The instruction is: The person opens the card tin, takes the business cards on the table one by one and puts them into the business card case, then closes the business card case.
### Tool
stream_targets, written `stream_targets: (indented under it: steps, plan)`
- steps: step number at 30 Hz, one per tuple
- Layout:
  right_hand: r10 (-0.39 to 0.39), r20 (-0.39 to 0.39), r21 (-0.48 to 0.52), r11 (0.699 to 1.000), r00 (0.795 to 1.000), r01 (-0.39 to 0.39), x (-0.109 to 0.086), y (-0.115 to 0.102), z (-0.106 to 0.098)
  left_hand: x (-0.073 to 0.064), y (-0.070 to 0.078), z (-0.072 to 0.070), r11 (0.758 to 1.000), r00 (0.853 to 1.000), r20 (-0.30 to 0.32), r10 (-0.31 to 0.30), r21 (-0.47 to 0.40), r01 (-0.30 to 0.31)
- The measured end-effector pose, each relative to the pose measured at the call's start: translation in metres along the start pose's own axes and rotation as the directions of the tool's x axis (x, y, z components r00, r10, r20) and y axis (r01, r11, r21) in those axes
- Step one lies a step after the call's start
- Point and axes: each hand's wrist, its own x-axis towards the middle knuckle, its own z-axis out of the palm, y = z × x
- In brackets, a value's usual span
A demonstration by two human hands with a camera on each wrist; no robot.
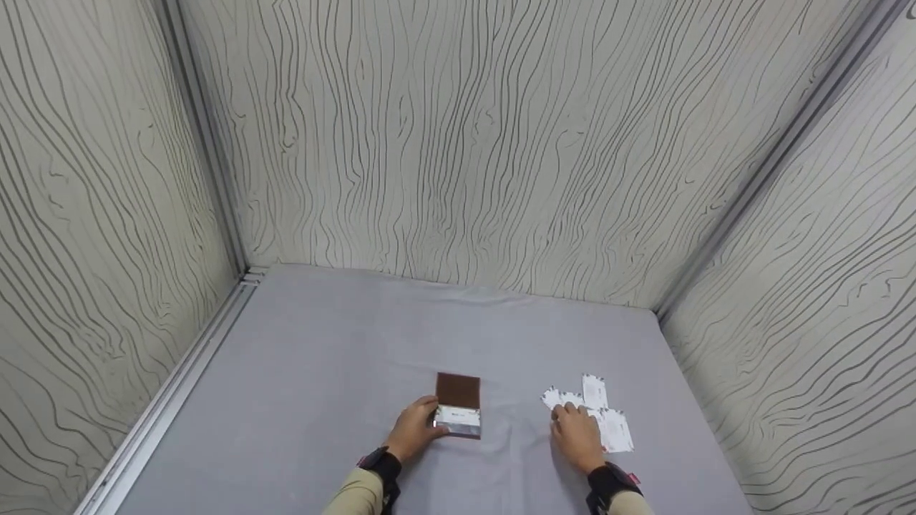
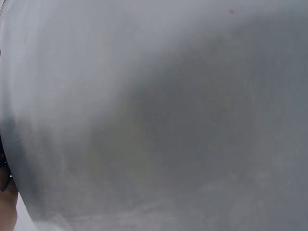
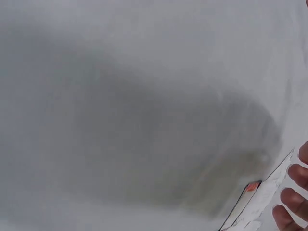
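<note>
A brown card holder lies opened out on the cloth in the head view. Across its lower half shows a white printed card with a shiny strip below it. My left hand grips the holder's left edge, thumb low and fingers higher up; only a sliver of that hand enters the left wrist view. Over to the right, my right hand rests over several loose white cards, partly hiding them. Its fingers look relaxed and apart beside a card edge in the right wrist view.
Grey cloth with light wrinkles covers the table. Wood-grain patterned panels stand behind it and on both sides. A metal rail runs along the left edge.
</note>
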Motion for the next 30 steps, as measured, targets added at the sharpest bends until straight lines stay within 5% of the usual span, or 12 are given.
stream_targets:
  steps: [11, 19, 30]
  plan:
    - [0.096, 0.055, 0.000, 0.995, 0.994, -0.096, -0.013, 0.029, -0.004, 0.001, -0.003, 0.002, 1.000, 1.000, -0.017, 0.015, -0.006, -0.016]
    - [0.173, 0.004, 0.014, 0.985, 0.985, -0.173, -0.026, 0.046, -0.008, 0.001, -0.003, 0.004, 1.000, 1.000, -0.006, -0.009, -0.015, 0.009]
    - [0.253, 0.123, 0.006, 0.967, 0.960, -0.256, -0.043, 0.062, -0.013, 0.000, -0.004, 0.003, 1.000, 1.000, -0.010, 0.013, 0.010, -0.013]
